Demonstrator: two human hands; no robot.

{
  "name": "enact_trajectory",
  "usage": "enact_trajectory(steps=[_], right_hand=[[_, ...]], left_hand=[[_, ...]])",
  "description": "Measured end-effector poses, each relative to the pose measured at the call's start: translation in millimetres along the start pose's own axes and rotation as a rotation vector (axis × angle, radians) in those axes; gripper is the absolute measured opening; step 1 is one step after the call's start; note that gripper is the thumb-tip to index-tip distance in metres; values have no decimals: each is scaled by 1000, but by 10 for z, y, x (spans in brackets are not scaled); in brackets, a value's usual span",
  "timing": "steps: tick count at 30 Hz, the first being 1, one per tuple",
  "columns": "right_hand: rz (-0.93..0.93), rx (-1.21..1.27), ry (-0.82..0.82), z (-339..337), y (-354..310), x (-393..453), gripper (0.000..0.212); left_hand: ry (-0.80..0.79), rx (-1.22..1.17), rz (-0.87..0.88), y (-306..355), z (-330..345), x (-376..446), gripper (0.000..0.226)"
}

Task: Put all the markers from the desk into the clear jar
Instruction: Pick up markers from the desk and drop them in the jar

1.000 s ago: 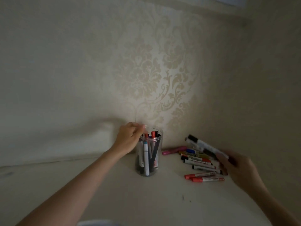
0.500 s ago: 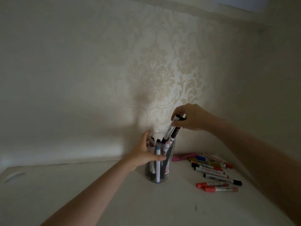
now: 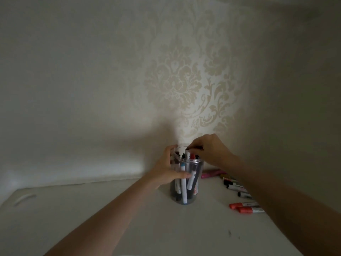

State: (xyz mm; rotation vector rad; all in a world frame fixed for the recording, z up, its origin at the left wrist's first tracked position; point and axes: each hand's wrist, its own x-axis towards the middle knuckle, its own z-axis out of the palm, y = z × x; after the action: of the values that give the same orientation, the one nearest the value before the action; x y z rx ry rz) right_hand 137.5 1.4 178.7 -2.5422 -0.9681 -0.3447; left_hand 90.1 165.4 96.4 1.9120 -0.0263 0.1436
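The clear jar stands on the white desk near the wall, with several markers upright inside it. My left hand wraps around the jar's left side, thumb across the front. Just above the rim, my right hand pinches the top of a white marker with a black cap, whose body is down in the jar. To the right of the jar lie loose markers: a pink one, several black-capped ones and two red ones. My right forearm hides part of that pile.
Patterned wallpaper rises directly behind the jar, and a second wall closes the corner on the right. A faint curved mark shows on the desk at far left, and small dark specks lie near the front right.
My right hand brought a black-capped marker from the pile over to the jar and lowered it inside. My left hand shifted from the rim to gripping the jar's side.
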Motion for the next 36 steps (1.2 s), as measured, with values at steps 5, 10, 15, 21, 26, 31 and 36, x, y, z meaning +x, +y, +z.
enact_trajectory(steps=[5, 10, 15, 21, 26, 31, 36], right_hand=[[-18, -127, -221, -36, -45, 64, 24], [-72, -91, 104, -129, 11, -165, 34], [-81, -78, 99, -153, 178, -667, 40], [422, 97, 234, -155, 1343, -1555, 26], [457, -59, -184, 295, 1893, -1979, 57], [365, -268, -304, 423, 1892, -1888, 51], [318, -238, -295, 373, 2103, -2079, 68]], left_hand=[[-9, 33, -2, 35, 25, -83, 105], [-1, 58, -5, 35, 98, -148, 104], [23, 54, 24, 34, 267, -241, 112], [203, 78, 105, 83, 685, -324, 105], [360, 195, 162, 150, 1047, -255, 112], [353, 252, 66, 200, 1102, -218, 131], [287, 97, -46, 134, 1021, -176, 112]])
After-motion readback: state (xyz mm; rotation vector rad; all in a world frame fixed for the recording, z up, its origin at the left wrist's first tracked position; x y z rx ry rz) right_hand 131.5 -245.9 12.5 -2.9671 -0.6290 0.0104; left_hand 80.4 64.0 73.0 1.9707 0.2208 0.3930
